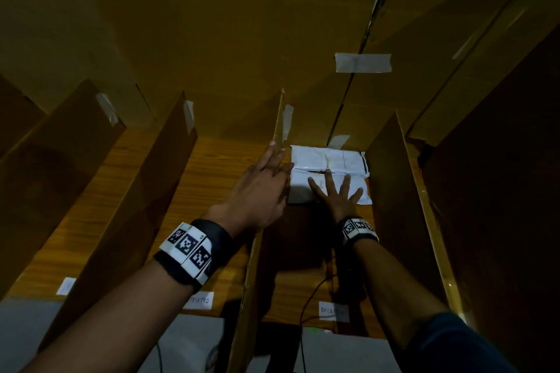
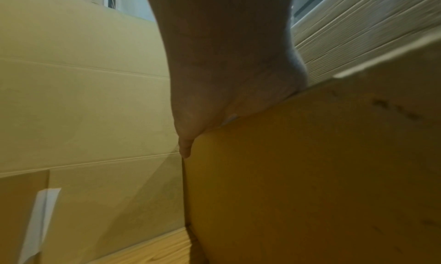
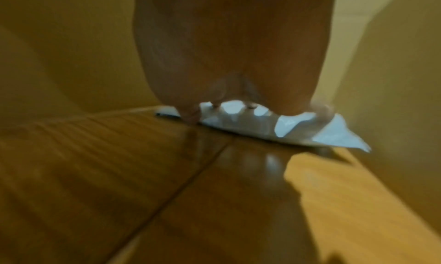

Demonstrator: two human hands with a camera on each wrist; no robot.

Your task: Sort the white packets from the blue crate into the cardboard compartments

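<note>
We see a big cardboard back wall (image 1: 212, 39) filling the top of the head view, from ten o'clock to two o'clock. Below it, tall cardboard dividers (image 1: 157, 191) stand on a wooden table (image 1: 212, 160) and split it into compartments. The dividers at nine o'clock and three o'clock are dark and run off the edge of the picture.

In the compartment at about two o'clock from the middle lie two white packets, one behind the other and touching. The far packet (image 1: 330, 159) sits against the back wall. The near packet (image 1: 303, 188) is partly hidden under our right hand (image 1: 339, 197), which lies flat on it with the fingers spread wide and holds nothing. The writing on both packets is too small to read.

Our left hand (image 1: 260, 188) rests straight-fingered along the top edge of the middle divider (image 1: 278, 118), gripping nothing. In the left wrist view its fingers are hidden behind the cardboard.

At six o'clock small paper labels (image 1: 198, 300) are stuck on the table edge; an arm covers part of one word. A thin wire (image 1: 306, 300) hangs there too.
</note>
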